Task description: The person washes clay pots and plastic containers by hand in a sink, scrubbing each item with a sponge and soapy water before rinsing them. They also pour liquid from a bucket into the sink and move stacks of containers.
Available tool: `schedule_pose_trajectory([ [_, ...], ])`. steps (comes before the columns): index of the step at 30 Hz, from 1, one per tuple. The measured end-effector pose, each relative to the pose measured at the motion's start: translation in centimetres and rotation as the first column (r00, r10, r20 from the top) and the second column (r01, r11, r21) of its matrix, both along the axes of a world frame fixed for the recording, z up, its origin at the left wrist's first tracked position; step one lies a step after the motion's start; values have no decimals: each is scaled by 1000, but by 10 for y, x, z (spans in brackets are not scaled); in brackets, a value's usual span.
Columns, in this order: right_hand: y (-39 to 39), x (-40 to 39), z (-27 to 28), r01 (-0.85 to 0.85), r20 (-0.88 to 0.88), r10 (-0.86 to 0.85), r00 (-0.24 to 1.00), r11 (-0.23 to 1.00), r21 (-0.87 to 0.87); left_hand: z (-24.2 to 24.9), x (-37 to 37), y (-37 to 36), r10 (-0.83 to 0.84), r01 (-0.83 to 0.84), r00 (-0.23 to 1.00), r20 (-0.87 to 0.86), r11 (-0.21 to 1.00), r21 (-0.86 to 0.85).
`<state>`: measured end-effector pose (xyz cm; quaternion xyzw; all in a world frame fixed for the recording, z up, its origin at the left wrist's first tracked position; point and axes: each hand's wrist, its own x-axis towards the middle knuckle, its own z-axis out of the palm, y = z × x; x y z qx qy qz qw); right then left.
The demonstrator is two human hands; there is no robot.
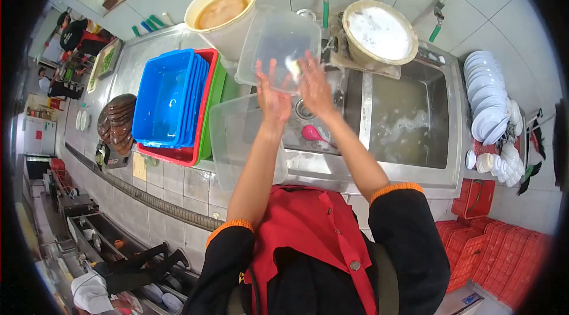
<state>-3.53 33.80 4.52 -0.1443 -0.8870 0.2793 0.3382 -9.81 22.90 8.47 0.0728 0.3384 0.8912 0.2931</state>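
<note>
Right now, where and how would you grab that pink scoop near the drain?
Probably pinch the pink scoop by its slim handle, from above on the person's right: its rounded bowl lies left and the handle runs out rightward.

The plastic box (281, 33) at twelve o'clock is colourless and milky. At ten o'clock, the upper tubs (160, 101) are blue, the next tub (172, 154) red, the lowest tub (216, 86) green. The bucket (228, 40) at eleven is cream, its liquid (222, 12) brown. The foam (379, 33) at one and the plates (484, 83) at three are white, the crates (489, 255) at four red. At six, the apron (308, 220) is red; black sleeves (409, 244) carry orange cuffs (394, 188).
</note>
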Motion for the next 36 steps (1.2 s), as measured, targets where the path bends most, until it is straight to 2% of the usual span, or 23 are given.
schedule_pose_trajectory([
  [3, -2, 5, -5, -6, 3, 6, 1000, 1000, -27, -19, -13, -1, -20, 25, 999, -46, 992, 122],
  [5, 32, -11, -32, 102, 42, -98, 994, 988, -112, -12, 0, -10, -64, 65, 998, -13, 995, 76],
  [6, 44, -18, -34, 187, 1, -196, 981, 932, -312, -7, 4, -11, -106, 106, 994, 9, 993, 48],
  [7, 51, -23, -33, 247, -26, -299, 954, 832, -498, -7, 2, -9, -110, 110, 994, 6, 993, 49],
  [8, 44, -20, -15, 40, -98, -265, 959, 470, -882, -8, 0, -9, -76, 75, 997, 12, 994, 85],
  [9, 32, -19, -11, 39, -99, -265, 959, 472, -881, -10, -1, -8, -40, 37, 999, 22, 992, 121],
  [10, 20, -18, -9, -131, -168, -310, 936, 137, -982, -19, -3, -6, -35, 32, 999, 20, 992, 125],
  [11, 8, -16, -3, -309, -216, -375, 901, -210, -927, -27, -8, -3, 13, -18, 999, 31, 989, 146],
  [15, -23, 12, 27, -527, -417, -336, 845, -380, -761, -37, -18, 9, 88, -90, 996, 25, 987, 132],
  [17, -14, 15, 27, -248, -241, -141, 960, -32, -968, -25, -13, 10, 110, -121, 991, 83, 983, 137],
  [19, -6, 19, 29, -203, -204, -145, 968, 18, -979, -26, -17, 13, 90, -89, 996, -1, 994, 64],
  [21, 2, 22, 31, -38, -79, -147, 986, 267, -963, -30, -19, 8, 37, -37, 999, -7, 999, 0],
  [23, 22, 20, 16, 53, 17, -121, 993, 303, -952, -31, -17, 5, -23, 22, 1000, -17, 998, -66],
  [26, 41, 27, 19, 228, 206, -97, 974, 397, -889, -38, -4, 2, -30, -9, 994, -103, 934, -357],
  [27, 44, 29, 28, 306, 294, -98, 951, 454, -837, -43, 5, 9, 225, -402, 900, -374, 759, -512],
  [28, 31, 33, 61, 382, 309, -226, 924, 479, -791, -36, 12, 6, 310, -583, 795, -522, 626, -518],
  [29, 44, 30, 44, 379, 306, -226, 925, 480, -791, -28, 18, 2, 363, -739, 665, -652, 444, -507],
  [30, 66, 25, 14, 254, 168, -212, 963, 490, -834, 8, 28, -11, -175, -765, 503, -846, 365, -531],
  [31, 67, 23, 18, 126, 31, -196, 980, 495, -860, 15, 28, -12, -457, -779, 385, -802, 305, -548],
  [32, 73, 29, 24, 143, 116, -84, 990, 537, -832, 23, 29, -14, -676, -808, 213, -706, 284, -516],
  [34, 83, 25, 33, 158, 174, -37, 984, 639, -753, 9, 13, 7, -697, -864, 23, -716, 346, -365],
  [35, 84, 24, 53, 160, 229, -7, 973, 735, -659, 9, 8, 10, -694, -862, 21, -719, 352, -364],
  [36, 90, 26, 77, 138, 169, -39, 985, 772, -621, 9, 1, 14, -589, -802, 32, -807, 466, -373],
])
